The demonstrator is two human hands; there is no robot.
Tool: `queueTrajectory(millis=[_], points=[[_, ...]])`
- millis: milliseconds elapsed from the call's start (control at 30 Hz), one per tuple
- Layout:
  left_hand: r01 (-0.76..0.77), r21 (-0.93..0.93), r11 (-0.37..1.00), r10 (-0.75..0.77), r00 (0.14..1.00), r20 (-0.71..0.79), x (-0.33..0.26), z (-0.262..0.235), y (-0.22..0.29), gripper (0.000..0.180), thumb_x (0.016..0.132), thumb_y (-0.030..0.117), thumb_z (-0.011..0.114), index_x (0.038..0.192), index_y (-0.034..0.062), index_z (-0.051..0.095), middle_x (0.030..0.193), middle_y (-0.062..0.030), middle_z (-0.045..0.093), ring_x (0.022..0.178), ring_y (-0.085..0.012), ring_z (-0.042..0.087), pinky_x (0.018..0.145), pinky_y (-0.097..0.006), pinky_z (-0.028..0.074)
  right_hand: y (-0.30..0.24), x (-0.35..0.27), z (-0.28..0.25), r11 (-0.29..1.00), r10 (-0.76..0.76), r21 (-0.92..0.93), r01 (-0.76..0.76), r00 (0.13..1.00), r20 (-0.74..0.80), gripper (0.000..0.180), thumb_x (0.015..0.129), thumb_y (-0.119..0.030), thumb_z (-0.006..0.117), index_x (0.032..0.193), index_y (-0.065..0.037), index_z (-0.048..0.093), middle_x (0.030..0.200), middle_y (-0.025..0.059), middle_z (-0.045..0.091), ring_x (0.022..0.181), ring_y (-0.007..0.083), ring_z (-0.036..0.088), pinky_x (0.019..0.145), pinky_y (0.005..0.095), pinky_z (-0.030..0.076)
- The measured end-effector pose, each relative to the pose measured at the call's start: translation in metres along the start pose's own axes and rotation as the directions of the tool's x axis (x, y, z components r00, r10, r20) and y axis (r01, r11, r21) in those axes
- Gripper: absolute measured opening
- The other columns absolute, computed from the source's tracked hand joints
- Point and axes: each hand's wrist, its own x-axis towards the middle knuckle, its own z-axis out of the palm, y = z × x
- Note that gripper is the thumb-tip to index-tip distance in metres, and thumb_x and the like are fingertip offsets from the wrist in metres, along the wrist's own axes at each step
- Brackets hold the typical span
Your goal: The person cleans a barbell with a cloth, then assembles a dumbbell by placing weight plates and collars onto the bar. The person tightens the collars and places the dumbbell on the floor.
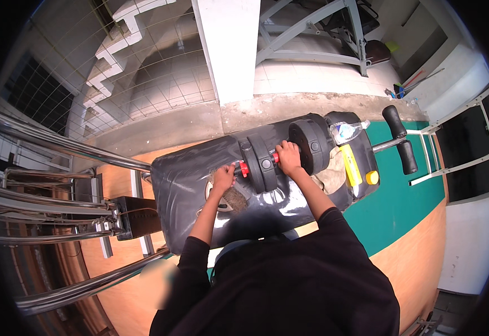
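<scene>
A dumbbell with black weight plates lies on a black padded bench. My right hand is closed round its bar between the two sets of plates, beside a red part of the handle. At the left end, my left hand has its fingers closed at the bar tip, against a red collar nut. Just below my left hand, the bench cover is torn, with brown fibrous padding showing. The underside of the right hand's grip is hidden.
On the bench's right end lie a clear plastic bottle, a beige cloth and a yellow container near a yellow cap. Beyond them stand black foam rollers. Chrome rails and a weight stack border the left.
</scene>
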Motion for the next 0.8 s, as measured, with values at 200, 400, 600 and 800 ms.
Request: queueTrajectory(millis=[200, 400, 600, 800], points=[[-0.340, 0.322, 0.884, 0.376, 0.925, -0.053, -0.002, -0.019, 0.013, 0.034, 0.089, 0.032, 0.055, 0.097, -0.0002, 0.064, 0.083, -0.0172, 0.063, 0.082, -0.0292, 0.062, 0.078, -0.037, 0.047, 0.005, -0.003, 0.005, 0.999, -0.033, -0.011, 0.033, 0.999, -0.021, 0.031, 0.064, -0.014, 0.072, 0.092, -0.012, 0.059, 0.096, 0.0084, 0.055, 0.097, 0.0258, 0.052, 0.090, 0.0391, 0.037], [-0.325, 0.227, 0.918, 0.380, 0.883, -0.274, -0.026, 0.013, 0.106, 0.040, 0.087, 0.035, 0.057, 0.109, 0.0022, 0.060, 0.104, -0.0226, 0.058, 0.097, -0.0338, 0.057, 0.085, -0.039, 0.045, 0.013, -0.005, -0.006, 0.982, -0.147, 0.124, 0.144, 0.989, 0.017, 0.034, 0.064, -0.011, 0.069, 0.095, -0.009, 0.055, 0.096, 0.0106, 0.052, 0.099, 0.0279, 0.050, 0.095, 0.0416, 0.035], [-0.017, 0.690, 0.724, 0.432, 0.790, -0.434, -0.041, 0.095, 0.129, 0.049, 0.083, 0.036, 0.056, 0.124, 0.0090, 0.051, 0.129, -0.0166, 0.046, 0.126, -0.0364, 0.034, 0.096, -0.049, 0.035, 0.024, -0.033, -0.011, 0.947, -0.288, 0.142, 0.288, 0.957, -0.019, 0.061, 0.075, -0.006, 0.062, 0.129, 0.002, 0.037, 0.135, 0.0206, 0.038, 0.131, 0.0334, 0.031, 0.110, 0.0430, 0.022], [-0.114, 0.666, 0.737, 0.553, 0.668, -0.497, -0.050, 0.096, 0.108, 0.043, 0.082, 0.035, 0.057, 0.121, 0.0149, 0.055, 0.127, -0.0072, 0.050, 0.123, -0.0318, 0.040, 0.098, -0.047, 0.035, 0.089, -0.108, -0.103, 0.494, -0.215, 0.818, 0.295, 0.953, -0.213, 0.022, 0.086, -0.010, 0.058, 0.105, -0.003, 0.054, 0.098, 0.0124, 0.060, 0.092, 0.0249, 0.061, 0.075, 0.0330, 0.048]])
